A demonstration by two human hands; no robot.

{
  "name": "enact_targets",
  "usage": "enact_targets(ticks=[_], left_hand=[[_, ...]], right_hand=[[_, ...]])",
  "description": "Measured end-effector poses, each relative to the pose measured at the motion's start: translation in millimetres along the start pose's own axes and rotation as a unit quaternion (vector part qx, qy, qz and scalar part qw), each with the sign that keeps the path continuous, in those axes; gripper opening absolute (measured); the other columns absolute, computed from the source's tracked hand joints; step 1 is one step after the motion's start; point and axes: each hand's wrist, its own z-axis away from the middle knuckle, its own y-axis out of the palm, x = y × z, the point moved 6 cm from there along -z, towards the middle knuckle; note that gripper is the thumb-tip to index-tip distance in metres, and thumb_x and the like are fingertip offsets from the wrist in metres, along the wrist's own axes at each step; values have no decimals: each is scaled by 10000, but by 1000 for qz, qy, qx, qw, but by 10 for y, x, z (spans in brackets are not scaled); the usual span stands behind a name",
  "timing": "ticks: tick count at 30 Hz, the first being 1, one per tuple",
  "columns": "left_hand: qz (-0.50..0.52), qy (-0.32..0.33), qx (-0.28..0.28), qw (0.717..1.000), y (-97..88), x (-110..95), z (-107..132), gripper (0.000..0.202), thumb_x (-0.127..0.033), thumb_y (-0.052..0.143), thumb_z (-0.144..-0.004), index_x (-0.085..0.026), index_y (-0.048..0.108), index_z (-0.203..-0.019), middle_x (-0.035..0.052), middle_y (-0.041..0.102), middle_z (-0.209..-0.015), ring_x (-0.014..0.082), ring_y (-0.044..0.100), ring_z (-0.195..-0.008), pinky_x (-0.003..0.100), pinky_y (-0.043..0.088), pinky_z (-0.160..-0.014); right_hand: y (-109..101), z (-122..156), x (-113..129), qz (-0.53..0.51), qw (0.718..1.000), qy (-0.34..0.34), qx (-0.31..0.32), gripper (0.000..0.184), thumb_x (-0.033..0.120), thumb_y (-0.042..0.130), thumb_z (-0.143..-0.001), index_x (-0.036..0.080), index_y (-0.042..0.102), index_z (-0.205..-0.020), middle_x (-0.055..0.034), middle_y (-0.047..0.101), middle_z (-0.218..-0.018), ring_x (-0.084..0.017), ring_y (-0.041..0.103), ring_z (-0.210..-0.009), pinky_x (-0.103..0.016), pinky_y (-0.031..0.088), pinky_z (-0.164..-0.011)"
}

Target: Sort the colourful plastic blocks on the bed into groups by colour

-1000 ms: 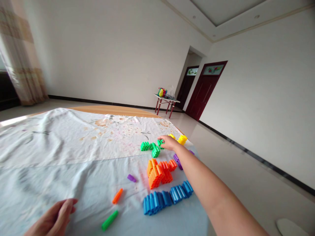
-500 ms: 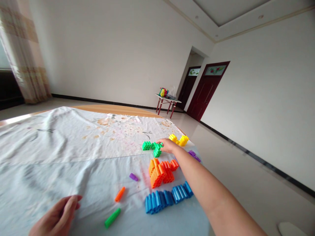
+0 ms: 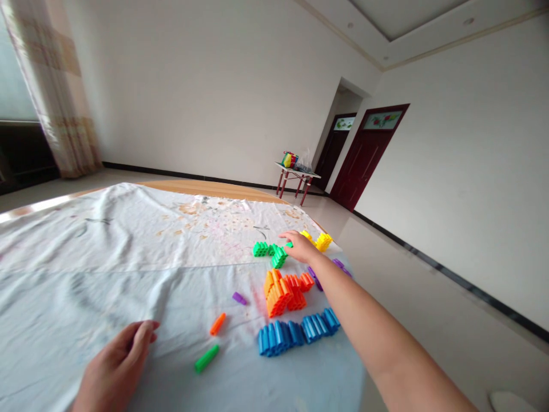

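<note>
My right hand (image 3: 301, 247) reaches far across the cloth-covered table (image 3: 128, 269) and rests on the right end of the green block cluster (image 3: 271, 253), fingers curled over a green piece. Yellow blocks (image 3: 319, 241) lie just behind that hand. Closer to me sit an orange and red block stack (image 3: 285, 292) and a row of blue blocks (image 3: 297, 334). My left hand (image 3: 115, 372) lies palm down on the cloth at the near left, fingers loosely together, holding nothing. Single loose pegs lie between the hands: green (image 3: 206, 359), orange (image 3: 217, 324) and purple (image 3: 239, 298).
Purple pieces (image 3: 341, 265) lie by the table's right edge, beyond which is bare tiled floor. A small red-legged side table (image 3: 297, 177) with bags stands near two dark red doors (image 3: 364, 155). A curtain (image 3: 55, 91) hangs at the far left.
The view has shifted a little, so everything sits slightly higher and to the right. My right hand stays at the green cluster. My left hand has slid a bit forward on the cloth.
</note>
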Motion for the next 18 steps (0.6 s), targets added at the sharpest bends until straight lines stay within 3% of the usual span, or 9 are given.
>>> enact_targets(ticks=[4,6,9,13,16,18], left_hand=[[38,-46,59,996,35,-39,32,479,-606,395,-702,-214,616,-868,17,677,-772,198,611,-747,259,452,-680],[44,-47,61,996,24,-70,47,468,-592,403,-711,-209,613,-879,21,672,-783,199,607,-752,263,444,-681],[51,-37,55,996,-2,-112,68,464,-584,408,-717,-200,613,-879,27,670,-778,200,605,-729,265,443,-658],[73,-29,50,996,-20,-113,73,470,-581,413,-721,-187,618,-873,32,672,-742,200,607,-669,269,455,-621],[75,-29,43,996,-35,-97,58,456,-578,439,-702,-191,628,-852,28,680,-717,213,617,-673,273,462,-612],[71,-29,38,996,-51,-101,47,448,-578,451,-679,-198,632,-833,24,683,-703,223,621,-676,280,463,-611]], right_hand=[[-168,338,654,-97,988,-79,-94,318,113,499,-794,182,600,-1088,-60,597,-1082,-131,577,-894,-261,469,-797],[-20,562,1042,-148,979,-124,-71,289,133,499,-813,205,612,-1070,-40,624,-1008,-130,582,-897,-261,465,-801],[423,866,1487,-170,969,-181,5,271,156,532,-806,213,622,-1055,-40,639,-1046,-144,566,-1006,-287,414,-917],[1015,1077,1626,-116,974,-175,85,388,102,534,-749,219,599,-1114,-54,602,-1177,-164,503,-1138,-326,335,-1007],[1220,1116,1578,-73,982,-146,91,445,85,525,-724,200,586,-1149,-87,537,-1269,-195,434,-1213,-350,321,-1018],[1294,1124,1581,-58,984,-141,96,430,86,517,-728,179,592,-1141,-97,569,-1226,-203,468,-1177,-344,345,-994]])
